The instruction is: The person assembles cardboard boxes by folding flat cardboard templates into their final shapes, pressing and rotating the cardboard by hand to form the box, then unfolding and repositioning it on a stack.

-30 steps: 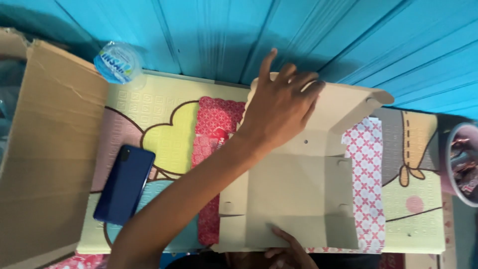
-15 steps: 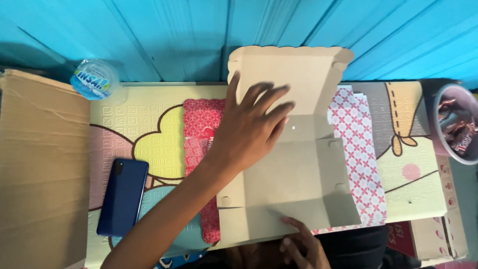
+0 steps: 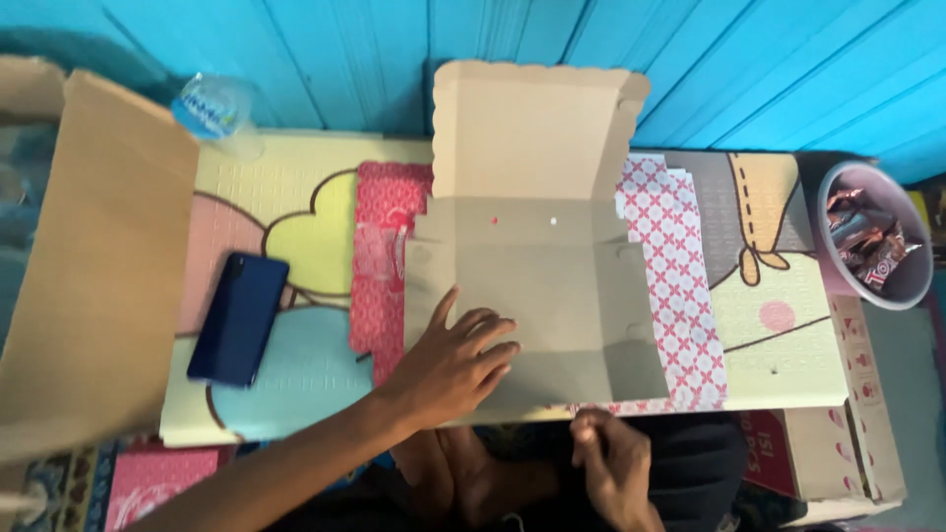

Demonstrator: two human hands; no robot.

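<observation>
Flat cardboard box (image 3: pixel 537 296), long axis running away from the person, far flap upright.
Left hand (image 3: pixel 455 366) has slid back to press the near panel, fingers spread; right hand (image 3: pixel 613 465) pinches its near edge.

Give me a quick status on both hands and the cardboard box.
Left hand flat on the unfolded cardboard box. Right hand at its near edge. Far flap upright. Blue phone lies apart on the left.
</observation>
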